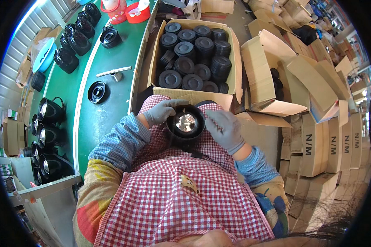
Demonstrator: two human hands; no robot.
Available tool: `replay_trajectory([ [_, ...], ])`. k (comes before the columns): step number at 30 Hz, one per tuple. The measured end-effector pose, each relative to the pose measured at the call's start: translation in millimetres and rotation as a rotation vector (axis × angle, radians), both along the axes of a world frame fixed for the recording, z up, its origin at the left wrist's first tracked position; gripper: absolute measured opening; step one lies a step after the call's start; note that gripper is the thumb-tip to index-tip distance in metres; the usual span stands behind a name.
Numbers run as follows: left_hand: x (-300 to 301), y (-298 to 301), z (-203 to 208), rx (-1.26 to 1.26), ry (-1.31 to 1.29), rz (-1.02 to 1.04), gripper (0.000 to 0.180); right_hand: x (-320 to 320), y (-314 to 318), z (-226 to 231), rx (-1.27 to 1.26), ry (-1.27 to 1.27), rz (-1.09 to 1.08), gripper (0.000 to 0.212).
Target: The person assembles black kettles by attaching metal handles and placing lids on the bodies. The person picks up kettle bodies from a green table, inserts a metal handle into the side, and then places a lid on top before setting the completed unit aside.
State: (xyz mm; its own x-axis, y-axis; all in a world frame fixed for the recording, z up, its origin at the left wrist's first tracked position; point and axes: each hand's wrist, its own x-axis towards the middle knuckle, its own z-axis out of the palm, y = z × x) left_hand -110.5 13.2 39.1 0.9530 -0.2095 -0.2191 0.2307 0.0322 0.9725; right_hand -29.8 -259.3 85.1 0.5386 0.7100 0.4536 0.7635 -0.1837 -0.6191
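A round black vessel (pixel 185 123) with a shiny inside sits mid-frame, between both hands; the left hand (pixel 163 112) closes on its upper-left rim; the right hand (pixel 226 129) half-curls at its right edge, its grip unclear; the green worktop (pixel 105 140) stretches at frame left

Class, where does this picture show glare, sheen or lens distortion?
Head view: bright reflections glint inside the black vessel; head view: pale sheen lightens part of the green tabletop; head view: wall panels bend near the picture's dark rim.
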Motion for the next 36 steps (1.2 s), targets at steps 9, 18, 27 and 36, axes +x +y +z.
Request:
replay_trajectory([
  [9,79,19,-8,-0.244,0.460,-0.068,0.067,54,71,-15,-0.508,0.223,0.361,0.044],
  [18,109,92,-69,0.327,0.102,0.303,0.049,65,82,-17,-0.387,0.274,0.296,0.037],
  [27,162,97,-86,1.437,0.387,-0.175,0.117,112,54,-56,0.163,0.932,-0.149,0.030],
  [36,132,133,-94,1.311,-0.151,0.207,0.056,125,46,-68,0.192,0.791,-0.116,0.030],
])
